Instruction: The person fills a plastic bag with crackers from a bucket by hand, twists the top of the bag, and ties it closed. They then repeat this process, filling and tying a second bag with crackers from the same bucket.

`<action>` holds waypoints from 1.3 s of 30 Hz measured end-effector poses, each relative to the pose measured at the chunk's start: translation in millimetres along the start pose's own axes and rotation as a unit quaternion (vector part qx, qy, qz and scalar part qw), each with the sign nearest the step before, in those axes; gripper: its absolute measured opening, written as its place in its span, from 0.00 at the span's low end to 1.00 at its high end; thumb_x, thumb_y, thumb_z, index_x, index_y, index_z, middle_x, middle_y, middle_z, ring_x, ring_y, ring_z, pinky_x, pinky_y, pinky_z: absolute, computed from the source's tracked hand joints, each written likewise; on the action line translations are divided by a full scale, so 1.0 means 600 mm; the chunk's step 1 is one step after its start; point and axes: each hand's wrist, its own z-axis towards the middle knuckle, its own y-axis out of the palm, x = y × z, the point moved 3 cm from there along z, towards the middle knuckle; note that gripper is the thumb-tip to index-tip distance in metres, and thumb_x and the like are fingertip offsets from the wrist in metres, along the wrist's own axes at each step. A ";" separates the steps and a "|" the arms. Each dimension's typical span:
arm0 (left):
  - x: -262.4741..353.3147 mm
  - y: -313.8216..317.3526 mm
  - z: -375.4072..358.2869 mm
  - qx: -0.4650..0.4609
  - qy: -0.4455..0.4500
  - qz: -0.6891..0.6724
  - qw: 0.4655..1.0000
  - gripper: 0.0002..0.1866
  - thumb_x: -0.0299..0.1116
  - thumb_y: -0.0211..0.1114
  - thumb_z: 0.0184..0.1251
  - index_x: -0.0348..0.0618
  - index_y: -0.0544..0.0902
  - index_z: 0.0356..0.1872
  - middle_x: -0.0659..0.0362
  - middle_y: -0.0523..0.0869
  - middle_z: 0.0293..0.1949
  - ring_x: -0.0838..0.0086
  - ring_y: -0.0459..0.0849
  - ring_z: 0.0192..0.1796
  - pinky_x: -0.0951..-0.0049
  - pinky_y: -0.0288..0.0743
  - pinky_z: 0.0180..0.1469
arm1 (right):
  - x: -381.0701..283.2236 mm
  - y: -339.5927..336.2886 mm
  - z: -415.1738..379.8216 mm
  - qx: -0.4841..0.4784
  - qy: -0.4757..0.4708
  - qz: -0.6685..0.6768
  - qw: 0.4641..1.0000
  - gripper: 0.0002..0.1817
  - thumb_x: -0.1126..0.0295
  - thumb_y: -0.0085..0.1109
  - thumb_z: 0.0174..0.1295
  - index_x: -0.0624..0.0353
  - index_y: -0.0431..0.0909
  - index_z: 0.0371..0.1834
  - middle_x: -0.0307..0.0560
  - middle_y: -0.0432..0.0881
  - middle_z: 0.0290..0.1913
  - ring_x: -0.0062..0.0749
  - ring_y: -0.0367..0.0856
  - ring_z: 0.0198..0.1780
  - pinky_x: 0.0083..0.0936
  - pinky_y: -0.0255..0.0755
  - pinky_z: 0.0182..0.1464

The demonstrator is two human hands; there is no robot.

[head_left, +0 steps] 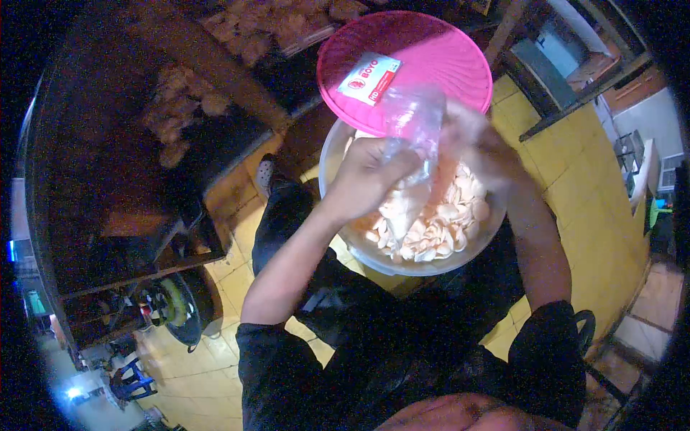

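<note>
My left hand (370, 176) is closed on a clear plastic bag (415, 118), whose upper part stands above my fingers. The bag's lower end hangs over a large translucent tub (394, 267). To its right is my right hand (471, 140), smeared by motion, so its fingers do not show clearly. Many pale, round chips (435, 241) that look like crackers lie in the tub, between my legs. Across the tub's far side rests a round pink lid (438, 54). A white and red packet (369, 77) marked "BOYO" lies on the lid.
Dark wooden shelving or a bench (237, 165) with bagged goods (183, 108) stands at the left. A dark round basin (183, 309) and a blue stool (133, 379) are lower left. A wooden frame (586, 97) rises at right, above the yellow tiled floor (575, 237).
</note>
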 end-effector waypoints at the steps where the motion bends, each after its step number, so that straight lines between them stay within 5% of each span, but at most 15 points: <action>1: -0.003 0.009 0.000 -0.026 -0.011 -0.018 0.999 0.11 0.35 0.62 0.69 0.37 0.86 0.39 0.63 0.86 0.32 0.81 0.81 0.37 0.77 0.76 0.43 | 0.014 0.022 -0.008 -0.008 0.020 -0.061 0.998 0.26 0.54 0.62 0.66 0.59 0.74 0.61 0.44 0.82 0.53 0.26 0.80 0.51 0.27 0.76 0.51; 6: -0.023 0.029 0.005 -0.119 -0.024 0.018 0.992 0.20 0.43 0.64 0.68 0.36 0.82 0.52 0.49 0.86 0.50 0.64 0.83 0.53 0.63 0.72 0.62 | 0.005 0.021 0.004 0.031 0.148 0.124 0.981 0.24 0.52 0.53 0.71 0.63 0.77 0.55 0.49 0.83 0.50 0.31 0.82 0.49 0.31 0.76 0.55; 8: -0.017 0.022 0.001 0.063 0.034 0.409 0.910 0.23 0.50 0.62 0.65 0.37 0.83 0.44 0.44 0.86 0.43 0.52 0.83 0.51 0.55 0.73 0.57 | 0.007 0.004 0.012 0.077 0.063 0.160 0.982 0.21 0.53 0.50 0.72 0.63 0.78 0.47 0.53 0.83 0.51 0.33 0.83 0.46 0.33 0.78 0.52; 10: 0.014 0.016 -0.001 0.135 0.114 0.472 0.864 0.29 0.58 0.52 0.71 0.38 0.81 0.46 0.41 0.85 0.44 0.45 0.81 0.51 0.50 0.73 0.57 | -0.020 -0.036 0.011 0.164 -0.120 -0.014 0.979 0.18 0.53 0.51 0.71 0.60 0.75 0.40 0.55 0.81 0.54 0.37 0.82 0.48 0.35 0.77 0.53; 13: -0.014 0.041 0.008 -0.201 -0.197 0.032 0.959 0.44 0.68 0.24 0.74 0.37 0.65 0.69 0.47 0.81 0.58 0.56 0.81 0.57 0.58 0.72 0.63 | -0.022 -0.005 -0.016 0.100 -0.172 -0.229 0.953 0.19 0.53 0.60 0.64 0.59 0.71 0.36 0.58 0.78 0.55 0.46 0.77 0.59 0.43 0.73 0.56; 15: -0.010 0.080 -0.007 -0.150 -0.256 -0.415 0.860 0.34 0.60 0.32 0.78 0.42 0.69 0.66 0.55 0.83 0.54 0.68 0.84 0.50 0.67 0.79 0.52 | -0.026 0.028 -0.031 -0.023 -0.350 -0.518 0.780 0.17 0.62 0.66 0.55 0.61 0.76 0.41 0.56 0.76 0.60 0.54 0.73 0.62 0.46 0.67 0.62; 16: 0.001 0.087 -0.011 -0.099 -0.297 -0.528 0.789 0.30 0.56 0.36 0.80 0.44 0.70 0.65 0.56 0.83 0.51 0.70 0.84 0.47 0.71 0.81 0.48 | -0.041 0.043 -0.036 -0.022 -0.350 -0.517 0.781 0.17 0.62 0.66 0.55 0.61 0.76 0.41 0.56 0.76 0.60 0.54 0.73 0.62 0.46 0.67 0.62; 20: -0.039 0.075 -0.005 -0.093 -0.228 -0.473 0.846 0.22 0.45 0.46 0.79 0.40 0.71 0.63 0.53 0.81 0.51 0.68 0.84 0.49 0.69 0.81 0.47 | -0.057 0.088 -0.066 -0.062 -0.356 -0.605 0.709 0.11 0.63 0.69 0.45 0.56 0.78 0.23 0.50 0.78 0.61 0.54 0.71 0.63 0.51 0.64 0.63; 22: -0.001 0.050 0.001 -0.116 -0.129 -0.631 0.756 0.18 0.38 0.49 0.76 0.41 0.72 0.60 0.55 0.81 0.49 0.69 0.85 0.48 0.71 0.82 0.45 | -0.053 0.086 -0.071 -0.025 -0.331 -0.590 0.736 0.08 0.64 0.63 0.43 0.56 0.80 0.22 0.44 0.78 0.62 0.47 0.71 0.64 0.51 0.66 0.60; 26: 0.010 0.036 0.025 -0.021 -0.082 -0.441 0.893 0.10 0.42 0.52 0.77 0.48 0.75 0.43 0.65 0.76 0.32 0.79 0.76 0.30 0.79 0.67 0.29 | -0.069 0.052 -0.042 0.095 -0.308 -0.527 0.787 0.07 0.64 0.58 0.50 0.54 0.74 0.25 0.45 0.81 0.48 0.43 0.77 0.53 0.45 0.66 0.58; 28: 0.016 0.029 0.024 -0.079 -0.110 -0.485 0.864 0.11 0.42 0.54 0.77 0.48 0.72 0.35 0.69 0.66 0.24 0.82 0.64 0.24 0.80 0.57 0.28 | -0.043 0.023 -0.045 0.084 -0.318 -0.487 0.809 0.07 0.65 0.53 0.60 0.54 0.73 0.28 0.45 0.79 0.37 0.43 0.77 0.43 0.40 0.68 0.51; 30: 0.011 0.036 0.020 -0.164 -0.114 -0.551 0.811 0.10 0.40 0.54 0.77 0.47 0.72 0.36 0.70 0.61 0.22 0.84 0.59 0.23 0.80 0.54 0.27 | -0.013 -0.007 -0.047 0.125 0.027 -0.280 0.951 0.11 0.64 0.48 0.71 0.54 0.72 0.30 0.44 0.75 0.29 0.36 0.74 0.34 0.31 0.69 0.41; 31: 0.018 0.035 0.018 -0.169 -0.121 -0.568 0.796 0.10 0.40 0.55 0.77 0.47 0.72 0.37 0.70 0.63 0.22 0.85 0.59 0.22 0.80 0.55 0.27 | -0.008 -0.003 -0.043 0.102 0.001 -0.016 0.995 0.16 0.57 0.46 0.74 0.56 0.71 0.31 0.39 0.71 0.25 0.27 0.70 0.28 0.25 0.65 0.31; 36: 0.036 0.024 0.003 -0.130 -0.047 -0.515 0.846 0.09 0.38 0.52 0.79 0.46 0.74 0.42 0.67 0.69 0.23 0.84 0.63 0.20 0.80 0.62 0.26 | -0.044 0.016 -0.054 0.004 0.002 0.024 1.000 0.17 0.54 0.60 0.69 0.58 0.71 0.39 0.35 0.73 0.33 0.20 0.72 0.35 0.20 0.67 0.38; 39: 0.016 0.021 0.007 -0.117 -0.040 -0.416 0.901 0.11 0.40 0.50 0.80 0.44 0.74 0.45 0.65 0.72 0.21 0.82 0.64 0.17 0.79 0.65 0.24 | -0.048 0.009 -0.054 0.084 -0.078 -0.302 0.946 0.09 0.65 0.64 0.61 0.58 0.77 0.36 0.39 0.79 0.35 0.28 0.77 0.40 0.25 0.70 0.45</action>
